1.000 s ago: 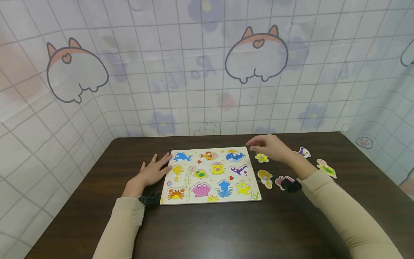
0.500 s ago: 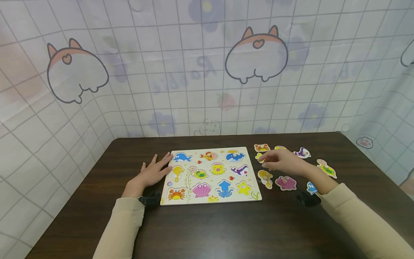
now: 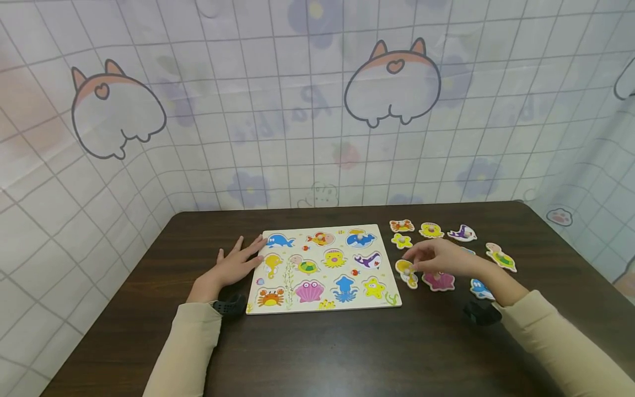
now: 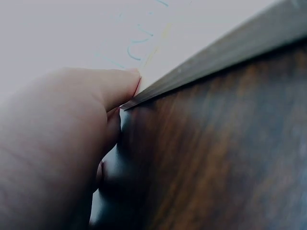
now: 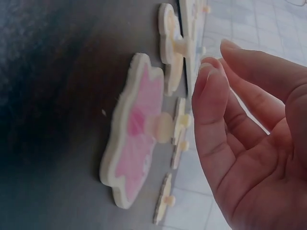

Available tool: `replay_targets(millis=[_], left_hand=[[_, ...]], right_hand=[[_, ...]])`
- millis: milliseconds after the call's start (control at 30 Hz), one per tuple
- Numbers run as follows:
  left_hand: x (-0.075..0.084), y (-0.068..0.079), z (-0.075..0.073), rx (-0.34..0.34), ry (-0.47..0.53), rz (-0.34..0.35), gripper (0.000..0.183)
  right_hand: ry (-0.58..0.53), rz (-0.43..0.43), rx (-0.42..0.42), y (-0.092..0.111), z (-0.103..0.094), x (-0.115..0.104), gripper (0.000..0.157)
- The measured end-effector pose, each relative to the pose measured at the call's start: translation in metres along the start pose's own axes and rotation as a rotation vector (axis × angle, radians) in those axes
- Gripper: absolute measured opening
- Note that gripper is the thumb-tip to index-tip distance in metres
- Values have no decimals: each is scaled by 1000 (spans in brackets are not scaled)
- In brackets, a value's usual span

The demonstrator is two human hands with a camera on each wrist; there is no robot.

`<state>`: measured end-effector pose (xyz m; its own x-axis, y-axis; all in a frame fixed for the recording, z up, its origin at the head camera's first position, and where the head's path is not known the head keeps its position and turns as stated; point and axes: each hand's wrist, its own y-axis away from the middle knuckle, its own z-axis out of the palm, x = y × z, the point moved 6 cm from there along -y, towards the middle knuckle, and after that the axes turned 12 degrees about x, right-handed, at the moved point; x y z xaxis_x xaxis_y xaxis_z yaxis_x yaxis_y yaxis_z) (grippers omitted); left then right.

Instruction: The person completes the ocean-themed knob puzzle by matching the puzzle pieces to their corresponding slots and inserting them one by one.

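Note:
My left hand (image 3: pixel 233 270) lies with spread fingers on the left edge of a wooden peg puzzle board (image 3: pixel 327 314). In the left wrist view the thumb (image 4: pixel 120 86) rests on the board's edge (image 4: pixel 206 62). My right hand (image 3: pixel 444 257) hovers over the loose pieces, fingertips by the yellow seahorse piece (image 3: pixel 405 274). In the right wrist view the right hand (image 5: pixel 249 129) has bent fingers and holds nothing. Below its palm lies the pink shell piece (image 5: pixel 139 134), partly hidden in the head view. A fish piece (image 3: pixel 319 238) and a whale piece (image 3: pixel 361 239) sit in the board.
More knobbed pieces lie right of the board: a crab (image 3: pixel 402 226), a star (image 3: pixel 402 241), an octopus (image 3: pixel 430 230), a purple whale (image 3: pixel 462 233), a turtle (image 3: pixel 501 258) and a blue piece (image 3: pixel 481 288). Dark wooden table (image 3: pixel 322 358); patterned curtain (image 3: pixel 297 138) behind.
My right hand has come from beyond the star piece toward me and slightly right, to the seahorse piece, uncovering the crab, star and octopus pieces. The left hand has stayed put.

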<state>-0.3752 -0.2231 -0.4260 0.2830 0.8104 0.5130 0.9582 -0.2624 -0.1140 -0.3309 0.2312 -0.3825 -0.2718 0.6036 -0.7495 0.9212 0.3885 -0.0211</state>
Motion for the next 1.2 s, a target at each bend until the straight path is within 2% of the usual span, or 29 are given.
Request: replay_targets(millis=[200, 567, 867, 1200], left_hand=[[0, 0, 0, 3, 1, -1, 65], [-2, -1, 1, -5, -3, -12, 67], [-1, 0, 0, -8, 0, -21, 67], [-1, 0, 0, -12, 0, -18, 67]], right_hand=[[14, -18, -28, -1, 8, 0, 30], [102, -49, -14, -6, 12, -2, 20], [120, -34, -14, -7, 15, -2, 12], [138, -28, 3, -7, 16, -3, 9]])
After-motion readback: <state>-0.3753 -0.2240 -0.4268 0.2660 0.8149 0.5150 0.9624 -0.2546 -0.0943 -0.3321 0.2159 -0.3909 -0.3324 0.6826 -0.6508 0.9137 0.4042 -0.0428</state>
